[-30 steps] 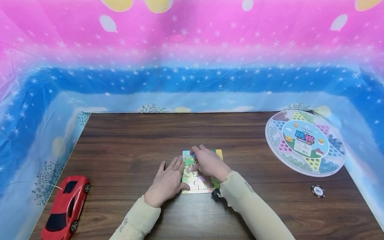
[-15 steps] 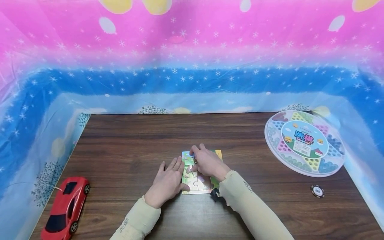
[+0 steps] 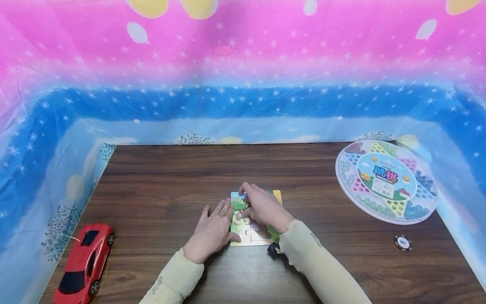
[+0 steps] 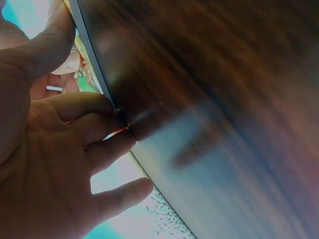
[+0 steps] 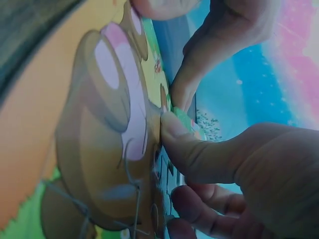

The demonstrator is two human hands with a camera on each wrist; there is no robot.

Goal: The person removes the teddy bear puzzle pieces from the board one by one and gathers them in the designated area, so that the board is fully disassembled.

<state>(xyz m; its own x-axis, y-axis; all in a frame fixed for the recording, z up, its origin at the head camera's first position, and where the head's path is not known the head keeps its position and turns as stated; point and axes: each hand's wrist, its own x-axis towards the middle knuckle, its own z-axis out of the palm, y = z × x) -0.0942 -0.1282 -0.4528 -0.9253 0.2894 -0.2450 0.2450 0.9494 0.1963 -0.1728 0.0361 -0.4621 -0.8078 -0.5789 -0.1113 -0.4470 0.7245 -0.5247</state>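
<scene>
Wooden table [image 3: 159, 185], both hands on jigsaw puzzle [image 3: 248, 230]

The dark brown wooden table [image 3: 159, 185] shows a smooth, faintly glossy grain. On it, the colourful rectangular cardboard jigsaw puzzle [image 3: 248, 234] looks shiny (light glares off it). Left of the puzzle, the red plastic toy car [image 3: 83, 264] gleams.

A dark wooden table [image 3: 159, 181] stands boxed in on three sides by a glossy plastic backdrop [image 3: 243, 63] — pink above, blue below, snowflake-dotted — catching what seems soft, even indoor light.
</scene>
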